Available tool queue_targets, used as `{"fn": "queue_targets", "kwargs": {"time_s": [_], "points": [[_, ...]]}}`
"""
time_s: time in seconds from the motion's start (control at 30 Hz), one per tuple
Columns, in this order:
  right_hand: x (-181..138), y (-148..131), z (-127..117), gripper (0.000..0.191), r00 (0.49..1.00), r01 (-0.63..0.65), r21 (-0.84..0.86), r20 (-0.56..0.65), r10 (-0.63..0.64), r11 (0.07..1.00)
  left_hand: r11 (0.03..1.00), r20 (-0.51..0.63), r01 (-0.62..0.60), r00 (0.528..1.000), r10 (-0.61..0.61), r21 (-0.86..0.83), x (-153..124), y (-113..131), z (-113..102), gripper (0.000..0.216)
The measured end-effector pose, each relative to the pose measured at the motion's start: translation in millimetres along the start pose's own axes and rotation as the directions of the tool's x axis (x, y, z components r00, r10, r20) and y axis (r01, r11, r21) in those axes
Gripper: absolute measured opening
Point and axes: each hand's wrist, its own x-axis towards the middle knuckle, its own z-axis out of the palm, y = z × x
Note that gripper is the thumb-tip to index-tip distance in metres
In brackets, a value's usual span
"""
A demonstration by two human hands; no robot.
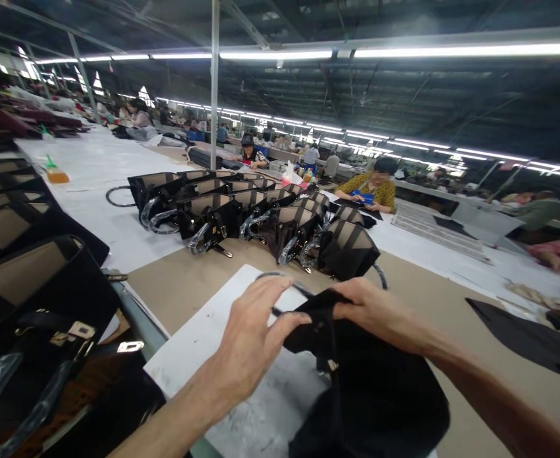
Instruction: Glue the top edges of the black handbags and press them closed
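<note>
A black handbag [385, 388] lies tilted over a white board [213, 343] in front of me. My left hand [256, 324] is closed at the bag's upper left part, thumb and fingers pinching a dark strap or handle there. Gripping the bag's upper edge, my right hand [370, 308] has its thumb and fingers wrapped round the black material. A small gold metal fitting [332, 365] shows on the bag's side. The bag's inside and its far face are hidden from me.
Several black handbags with beige insides [208, 207] stand in rows beyond the board. More handbags [27, 280] crowd the left side. A bottle of amber liquid [56, 170] is at the far left. A co-worker in a yellow top [380, 186] sits across the table; black material [523, 331] lies at right.
</note>
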Motion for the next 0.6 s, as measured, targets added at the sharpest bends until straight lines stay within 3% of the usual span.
{"fn": "queue_targets", "kwargs": {"time_s": [0.07,0.1,0.17,0.23,0.3,0.4,0.5,0.6], "points": [[-21,25,-16,0.021,0.995,-0.064,0.384,-0.043,0.087,0.921,0.999,-0.106,-0.027,0.994,0.024,-0.027,-12,-6,-11,0.025],[-32,40,-21,0.024,0.976,-0.088,0.507,-0.129,0.176,0.857,0.999,-0.113,0.025,0.993,-0.03,-0.045,-17,-12,-14,0.021],[-50,72,-19,0.033,0.894,-0.029,0.651,-0.323,0.311,0.759,0.971,-0.033,0.223,0.973,-0.227,-0.085,-23,-26,-14,0.019],[-62,101,-3,0.038,0.779,0.102,0.789,-0.442,0.445,0.605,0.909,0.106,0.402,0.914,-0.391,-0.11,-20,-38,-6,0.021],[-67,123,24,0.041,0.682,0.221,0.878,-0.45,0.577,0.424,0.881,0.196,0.452,0.885,-0.422,-0.144,-10,-44,5,0.023],[-62,134,72,0.046,0.626,0.339,0.912,-0.4,0.669,0.228,0.906,0.255,0.371,0.913,-0.317,-0.202,10,-38,22,0.027],[-51,127,111,0.047,0.635,0.375,0.92,-0.343,0.692,0.113,0.934,0.288,0.312,0.923,-0.255,-0.176,27,-25,35,0.03],[-42,119,133,0.046,0.629,0.476,0.878,-0.305,0.715,-0.044,0.958,0.291,0.275,0.926,-0.242,-0.078,36,-17,44,0.03]]}}
